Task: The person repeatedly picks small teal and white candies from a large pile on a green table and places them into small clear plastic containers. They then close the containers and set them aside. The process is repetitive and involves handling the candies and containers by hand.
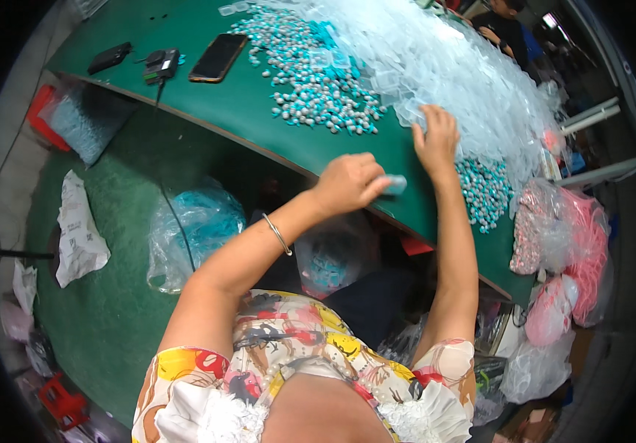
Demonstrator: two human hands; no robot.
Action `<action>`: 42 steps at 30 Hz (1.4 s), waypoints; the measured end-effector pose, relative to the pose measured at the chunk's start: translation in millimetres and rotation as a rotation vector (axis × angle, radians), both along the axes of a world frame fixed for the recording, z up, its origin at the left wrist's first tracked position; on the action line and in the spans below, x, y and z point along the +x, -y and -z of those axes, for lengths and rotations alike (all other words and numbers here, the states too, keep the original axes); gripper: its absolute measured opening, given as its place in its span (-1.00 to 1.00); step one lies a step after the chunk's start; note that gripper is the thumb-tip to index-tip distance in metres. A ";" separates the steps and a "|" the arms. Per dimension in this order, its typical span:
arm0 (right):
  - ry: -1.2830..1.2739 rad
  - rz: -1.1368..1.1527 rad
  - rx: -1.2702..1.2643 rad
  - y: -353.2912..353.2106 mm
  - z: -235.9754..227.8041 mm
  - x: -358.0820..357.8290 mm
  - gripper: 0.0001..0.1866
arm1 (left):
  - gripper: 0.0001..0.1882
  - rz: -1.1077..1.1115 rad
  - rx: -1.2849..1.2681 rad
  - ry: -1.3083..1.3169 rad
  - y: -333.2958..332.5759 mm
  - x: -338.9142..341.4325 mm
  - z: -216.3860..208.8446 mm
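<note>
My left hand (349, 181) is closed over the table's front edge, pinching a small clear plastic case (395, 185) with light blue in it; motion blurs the case. My right hand (437, 138) reaches to the near edge of a large heap of clear plastic cases (436, 55). Its thumb and fingers are apart beside a case (409, 112) at the heap's rim. Left of that lies a spread of small grey-and-turquoise pieces (325, 103). More of these small pieces (482, 193) lie to the right of my right forearm.
On the green table (185, 96) lie a phone (218, 57), a small device with a cable (161, 65) and a black case (110, 57). Bags of pink pieces (587, 255) hang at the right. Below are plastic bags (192, 229). Another person (506, 29) is at the far right.
</note>
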State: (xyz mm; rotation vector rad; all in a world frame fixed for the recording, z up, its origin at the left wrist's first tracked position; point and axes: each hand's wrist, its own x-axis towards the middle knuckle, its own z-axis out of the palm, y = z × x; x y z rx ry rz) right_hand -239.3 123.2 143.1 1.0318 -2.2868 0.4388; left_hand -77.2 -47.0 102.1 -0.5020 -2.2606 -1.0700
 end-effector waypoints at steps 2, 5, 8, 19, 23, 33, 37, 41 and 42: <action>-0.147 0.232 0.199 -0.4 9.0 -31.9 -0.51 | -0.78 0.034 -0.026 -0.074 -8.0 17.0 -1.2; -0.115 0.324 0.398 -15.6 24.7 -71.9 -0.49 | -0.67 0.135 -0.158 -0.139 -25.1 45.3 10.3; -0.236 0.241 0.359 -25.6 22.2 -74.6 -0.65 | -0.66 0.220 -0.183 -0.040 -42.6 61.3 47.1; 0.600 -0.126 -0.326 -48.8 14.6 -4.6 -0.67 | -0.93 -0.290 -0.154 -0.062 -12.7 -16.5 7.9; 0.905 -0.050 -0.179 -46.8 32.6 34.6 -0.71 | -0.89 -0.524 -0.311 -0.030 3.5 -65.2 14.7; 0.476 -0.006 -0.242 -63.4 3.8 84.4 -0.78 | -0.92 -0.466 -0.355 -0.087 18.4 -70.8 12.1; 0.495 0.101 -0.402 -97.8 -0.3 84.8 -0.85 | -0.94 -0.327 -0.322 -0.118 26.1 -53.4 3.9; 0.476 0.205 -0.484 -141.3 -0.5 83.3 -0.88 | -0.96 -0.148 -0.235 -0.017 21.9 -33.8 -5.8; 0.481 0.216 -0.438 -143.0 -1.9 86.6 -0.88 | -0.95 -0.145 -0.244 0.043 23.6 -29.4 -5.5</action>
